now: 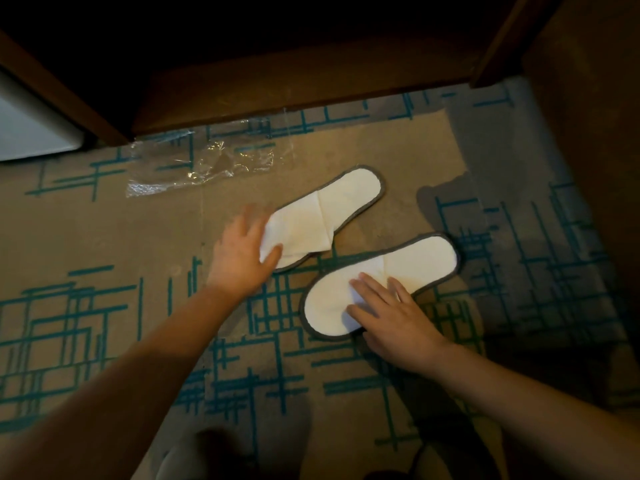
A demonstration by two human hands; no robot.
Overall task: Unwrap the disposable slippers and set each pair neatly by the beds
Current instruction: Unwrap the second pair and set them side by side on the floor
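Note:
Two white disposable slippers with grey edging lie flat on the patterned carpet, side by side and slanted, heels toward the upper right. My left hand rests on the toe end of the far slipper, thumb on its upper, fingers blurred. My right hand lies flat on the upper of the near slipper, fingers spread over the fabric. Whether either hand grips the fabric or only presses on it does not show. An empty clear plastic wrapper lies crumpled on the carpet beyond my left hand.
Dark wooden furniture with a shadowed recess spans the back, and a wooden post stands at the right. A white appliance or box sits at the far left. The beige carpet has teal line patterns.

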